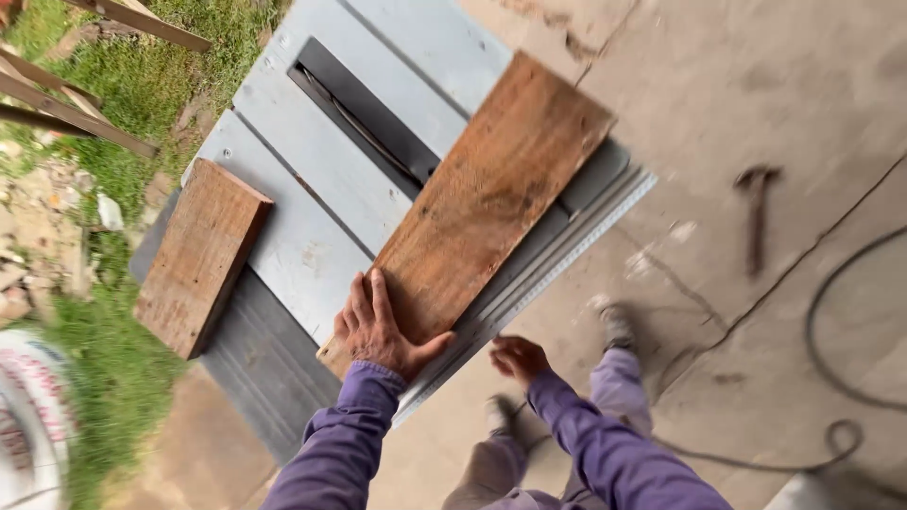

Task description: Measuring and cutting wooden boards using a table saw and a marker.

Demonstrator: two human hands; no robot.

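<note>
The long wooden plank point(487, 203) lies flat and slantwise on the grey table-saw bench point(312, 179), running from under the left hand point(378, 326) away towards the far right corner. Its near end sits beneath the palm; its far end overhangs the bench's right side, past the pale fence rail point(557, 269).

Just beyond the left fingers point(364, 297), to their left, the dark blade slot point(364, 118) cuts through the bench top; the plank covers its nearer end. Well left of the fingers, a shorter, thicker wooden block point(200, 257) rests on the bench's left edge, apart from the plank. Nothing lies between plank and hand.

Left hand: fingers spread flat and pressed down on the plank's near end, thumb splayed to the right along the near edge. It presses; it does not clasp.

Right hand point(518, 359): blurred, just below the fence rail at the bench's near edge, fingers curled loosely inward. Whether they touch the rail cannot be told; nothing is seen held.

Both sleeves point(586, 444) are purple. Below the right fingers, the person's shoes point(619, 326) stand on the concrete floor point(756, 85). Well right of them lie a hammer point(756, 212) and a dark cable point(827, 359). Grass point(123, 378) borders the bench on the left.
</note>
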